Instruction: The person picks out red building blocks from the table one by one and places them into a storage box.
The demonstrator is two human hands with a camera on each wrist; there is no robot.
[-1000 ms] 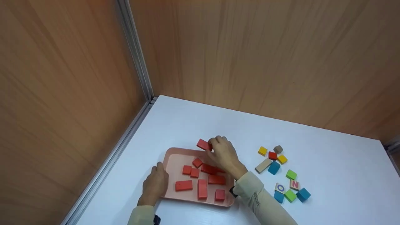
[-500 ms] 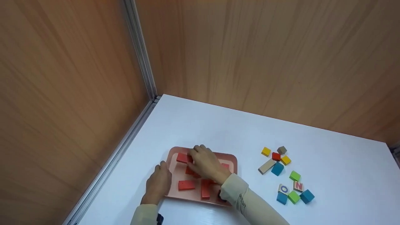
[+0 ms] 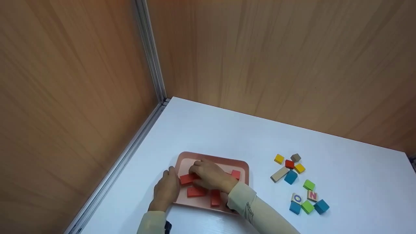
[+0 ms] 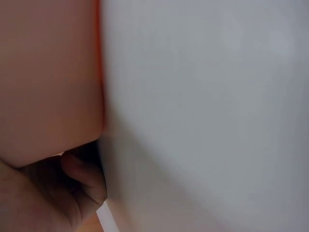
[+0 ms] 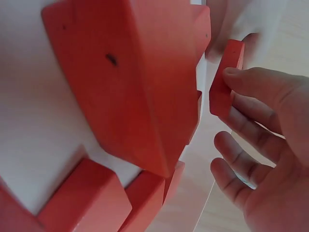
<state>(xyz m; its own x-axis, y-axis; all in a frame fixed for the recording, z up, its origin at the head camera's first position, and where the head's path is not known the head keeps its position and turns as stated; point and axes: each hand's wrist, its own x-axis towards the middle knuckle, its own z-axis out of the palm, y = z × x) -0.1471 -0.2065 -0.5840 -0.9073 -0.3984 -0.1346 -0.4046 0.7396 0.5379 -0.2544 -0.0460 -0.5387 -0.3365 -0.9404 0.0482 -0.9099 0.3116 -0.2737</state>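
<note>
A pink tray (image 3: pixel 224 160) bears several red blocks, among them flat oblong ones (image 3: pixel 196 192). My right hand (image 3: pixel 208 175) is over the tray's middle and pinches a red rectangular block (image 3: pixel 187 178) between thumb and fingers. The right wrist view shows that pinched block (image 5: pixel 226 87) upright, with a large red block (image 5: pixel 125 87) close to the camera. At the tray's left side my left hand (image 3: pixel 167 187) holds the rim. In the left wrist view its curled fingers (image 4: pixel 87 179) are at the tray's corner. My right hand hides some blocks.
On the white table (image 3: pixel 227 126), to the tray's right, lie several loose blocks: a red one (image 3: pixel 289 163), yellow, green, blue (image 3: pixel 321 206), plain wood and two letter blocks. Wooden panels (image 3: pixel 276 58) rise behind and at the left.
My right hand has brought the red block from above the tray's far rim down and toward me into the tray. The left hand stays at the tray's left side.
</note>
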